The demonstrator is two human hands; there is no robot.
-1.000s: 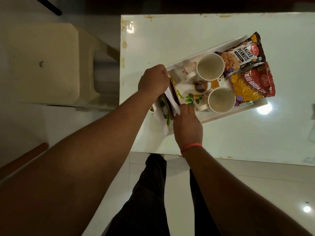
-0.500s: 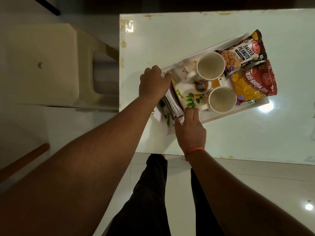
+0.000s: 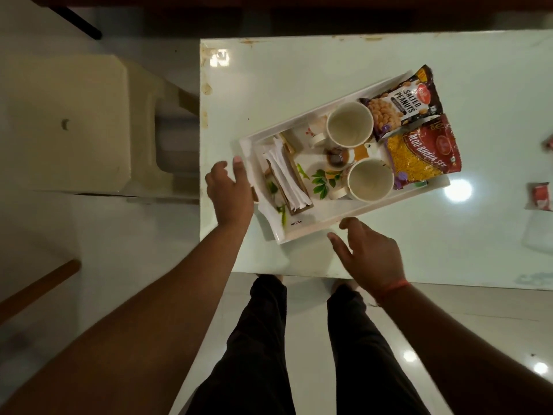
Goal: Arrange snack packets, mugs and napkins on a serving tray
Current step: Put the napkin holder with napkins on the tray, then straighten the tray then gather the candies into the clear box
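L hand (image 3: 230, 193) sits at the tray's short near-left end, fingers relaxed and fairly straight, tips at or touching the rim; holds nothing. Can't tell if it's actually pressing the rim. R hand (image 3: 366, 253) hovers just off the tray's long near edge, fingers spread wide, empty, not clearly touching.

Serving tray (image 3: 353, 218) is white w/ a leaf print, lying skewed on the pale table (image 3: 269, 85), near the table's front-left corner. Contents, L to R:
- napkins (image 3: 285, 178) standing in a wooden holder (image 3: 302, 208) at the left end, prob. kept upright so they pull out easily and take little floor space.
- 2 empty mugs, far mug (image 3: 349, 123) and near mug (image 3: 370, 179), mid-tray, upright, handles pointing toward the napkin end, apart from each other.
- peanuts packet (image 3: 402, 103) and sev packet (image 3: 423, 154) at the right end, lying flat, side by side, both overhanging the rim; bulky, so they're parked at the end away from the mugs.

Judgement: all 3 item types are on the tray, so arranging looks about done; hands flanking two edges suggests squaring or lifting the tray next. Risk: overhanging packets could slide off if it tilts.

Off-tray: small red packets (image 3: 541, 196) at the table's right edge, plastic stool (image 3: 74, 124) to the left.
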